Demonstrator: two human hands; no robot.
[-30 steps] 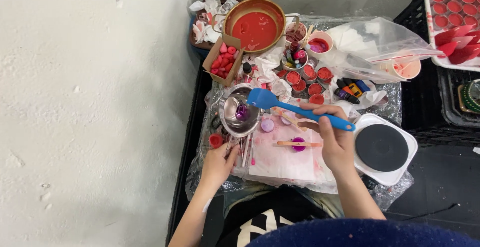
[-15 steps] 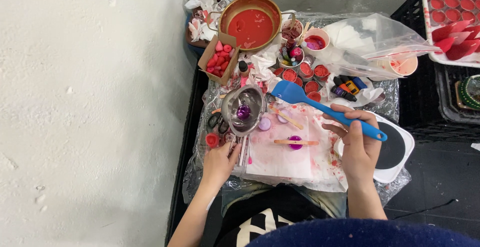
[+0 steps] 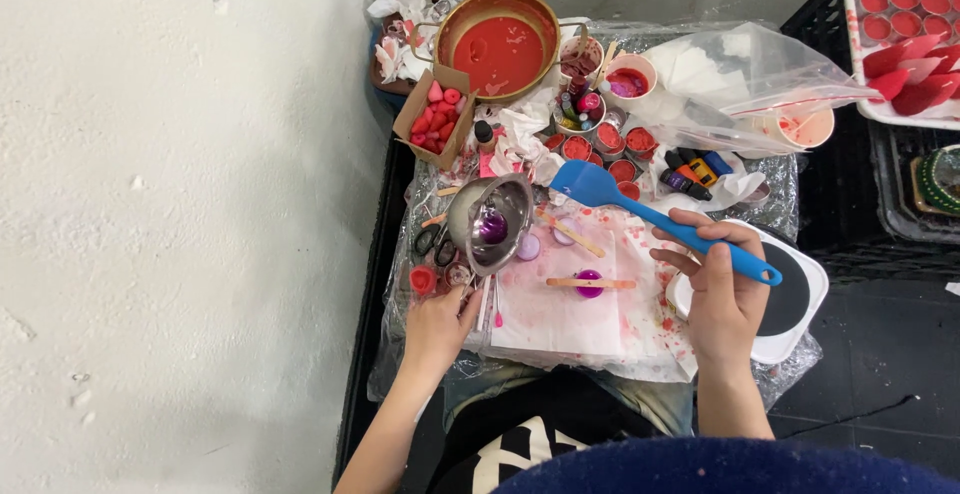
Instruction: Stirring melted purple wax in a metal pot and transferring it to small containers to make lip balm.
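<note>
Right hand [image 3: 722,299]: closed around the handle of a blue silicone spatula [image 3: 655,220], blade lifted toward the small cups.
Left hand [image 3: 438,322]: gripping the handle of a small metal melting pot [image 3: 492,222], purple liquid inside, held above the stained paper [image 3: 560,304].
Step in hand: apparently pouring or scraping purple wax from pot to mould.
Next move: probably calls for a steady tilt and the blade inside the pot.
Counts: one purple-filled cup with stick [image 3: 589,283]; one large pan of red wax [image 3: 498,32]; one hotplate [image 3: 788,299]; one box of red pieces [image 3: 434,117].
</note>
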